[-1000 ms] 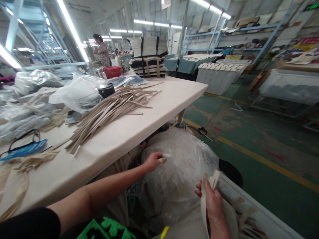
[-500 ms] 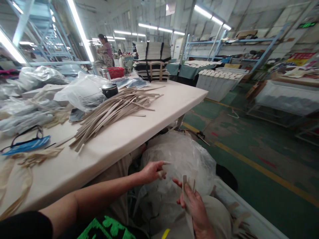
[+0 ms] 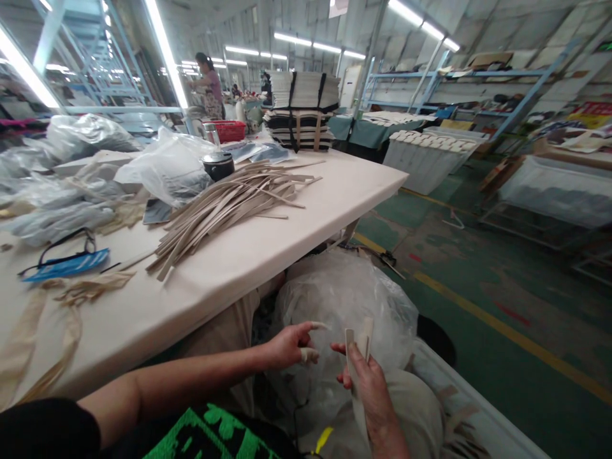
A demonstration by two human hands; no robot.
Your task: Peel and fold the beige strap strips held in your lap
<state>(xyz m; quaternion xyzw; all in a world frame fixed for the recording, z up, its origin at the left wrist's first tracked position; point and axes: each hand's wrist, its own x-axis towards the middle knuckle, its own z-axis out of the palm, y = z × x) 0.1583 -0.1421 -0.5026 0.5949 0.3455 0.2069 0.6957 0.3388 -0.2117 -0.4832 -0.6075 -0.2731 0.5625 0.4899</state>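
Above my lap, my left hand [image 3: 294, 345] has its fingers apart, with pale wraps on some fingertips and nothing held. To its right, my right hand [image 3: 366, 376] is closed on beige strips [image 3: 351, 363], whose ends stick up past the thumb. Behind both hands lies a large clear plastic bag [image 3: 344, 287]. A loose pile of similar long strips [image 3: 229, 207] is spread on the pale table [image 3: 287, 245].
Glasses [image 3: 62, 248], a blue mask [image 3: 67, 264], plastic bags [image 3: 162, 162] and a dark pot [image 3: 218, 166] sit on the table. A bin [image 3: 478, 408] stands at my right. One person [image 3: 210, 86] is far behind.
The view has shifted slightly, so the table and its contents appear further right. My right hand still holds the strips, whose ends now stand farther apart. My left hand stays open.
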